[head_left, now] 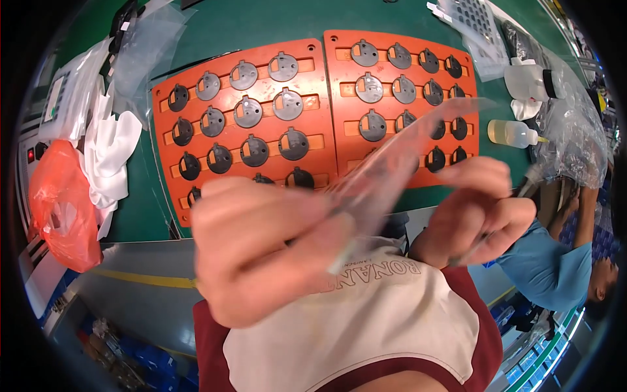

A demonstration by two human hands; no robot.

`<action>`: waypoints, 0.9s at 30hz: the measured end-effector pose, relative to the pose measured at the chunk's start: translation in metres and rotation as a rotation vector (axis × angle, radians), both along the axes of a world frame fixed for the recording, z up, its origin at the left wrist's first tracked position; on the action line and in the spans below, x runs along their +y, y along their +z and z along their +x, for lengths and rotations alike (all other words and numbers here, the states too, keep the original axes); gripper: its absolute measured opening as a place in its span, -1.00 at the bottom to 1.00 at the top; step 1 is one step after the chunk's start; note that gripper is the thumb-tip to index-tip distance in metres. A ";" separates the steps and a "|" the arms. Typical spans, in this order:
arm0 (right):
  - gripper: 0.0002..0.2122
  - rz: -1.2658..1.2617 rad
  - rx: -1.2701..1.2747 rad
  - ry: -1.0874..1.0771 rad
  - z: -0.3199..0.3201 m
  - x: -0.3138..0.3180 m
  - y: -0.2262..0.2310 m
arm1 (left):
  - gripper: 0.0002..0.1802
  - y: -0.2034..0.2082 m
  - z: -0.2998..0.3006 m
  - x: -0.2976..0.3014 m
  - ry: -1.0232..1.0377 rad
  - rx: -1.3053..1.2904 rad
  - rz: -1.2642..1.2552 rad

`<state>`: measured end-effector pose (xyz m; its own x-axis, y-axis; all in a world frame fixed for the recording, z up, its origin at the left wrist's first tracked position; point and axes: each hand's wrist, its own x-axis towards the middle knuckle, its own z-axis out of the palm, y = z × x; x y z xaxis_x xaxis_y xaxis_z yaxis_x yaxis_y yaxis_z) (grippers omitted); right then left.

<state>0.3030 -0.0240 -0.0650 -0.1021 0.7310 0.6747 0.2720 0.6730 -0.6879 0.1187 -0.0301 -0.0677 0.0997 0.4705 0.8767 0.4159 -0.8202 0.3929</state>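
My left hand [261, 251] is closed, thumb and fingers pinching the lower end of a clear plastic sheet [385, 176]. The sheet slants up to the right, blurred by motion, over part of the right orange tray [405, 78]. My right hand [477, 209] is to the right of the sheet, its fingers curled round a thin grey tool [530, 178] whose kind is too blurred to make out. Beyond both hands, the left orange tray [225, 117] and its neighbour carry rows of round black parts [248, 111]; my left hand and the sheet hide some of them.
Clear bags and a white cloth [114, 153] lie at left, above a red plastic bag [62, 209]. On the right are a bottle with yellowish liquid [513, 134], a white bottle [529, 81] and crumpled clear plastic [575, 130]. A person in blue [545, 261] is at far right.
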 end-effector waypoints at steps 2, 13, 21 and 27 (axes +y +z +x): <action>-0.64 -0.112 0.180 0.378 -0.010 0.003 0.004 | -0.82 0.002 0.015 -0.002 0.024 0.130 -0.060; -0.78 -0.100 0.627 0.340 -0.040 0.008 0.006 | -0.82 -0.006 0.048 0.004 0.009 -0.410 -0.151; -0.87 0.187 0.255 0.333 -0.046 0.008 -0.010 | -0.72 -0.006 0.027 0.004 -0.344 -0.479 -0.470; -0.91 0.233 0.285 0.575 -0.042 0.008 -0.025 | -0.89 -0.002 0.021 -0.003 -0.500 -0.761 -0.783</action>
<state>0.2614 -0.0157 -0.0899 -0.2257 0.4458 0.8662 -0.3439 0.7954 -0.4990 0.1394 -0.0334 -0.0695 0.0035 0.9590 0.2834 -0.4355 -0.2537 0.8637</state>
